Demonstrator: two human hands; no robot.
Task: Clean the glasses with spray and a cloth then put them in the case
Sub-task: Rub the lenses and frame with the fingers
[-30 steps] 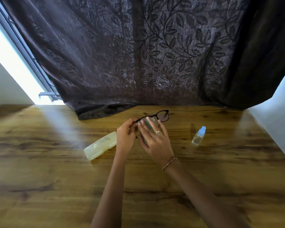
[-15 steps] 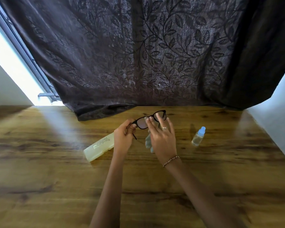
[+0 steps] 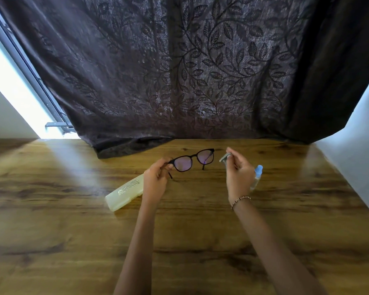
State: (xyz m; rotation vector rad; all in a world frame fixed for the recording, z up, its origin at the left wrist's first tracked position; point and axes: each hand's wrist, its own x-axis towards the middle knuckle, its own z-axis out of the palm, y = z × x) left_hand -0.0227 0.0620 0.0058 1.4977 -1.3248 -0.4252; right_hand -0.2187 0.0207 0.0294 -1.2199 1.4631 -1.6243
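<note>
While the left hand (image 3: 156, 182) pinches the glasses (image 3: 192, 160) by 1 corner above the surface (image 3: 73, 231), keeping both lenses clear of fingers, the right hand (image 3: 239, 173) grips the cloth (image 3: 225, 157) just beside them, likely ready to wipe.

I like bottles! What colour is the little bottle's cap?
Light blue. The spray bottle is clear with a light blue cap, seen in the head view.

Wooden tabletop (image 3: 200, 241), brown with dark grain, glossy where window light falls at the left. Lying flat on it, left of centre: a pale yellowish glasses case (image 3: 124, 195), closed, angled. Standing on it to the right: a small clear spray bottle (image 3: 256, 177), blue-capped. Draped onto the far edge: a dark leaf-patterned curtain (image 3: 179, 71).
</note>
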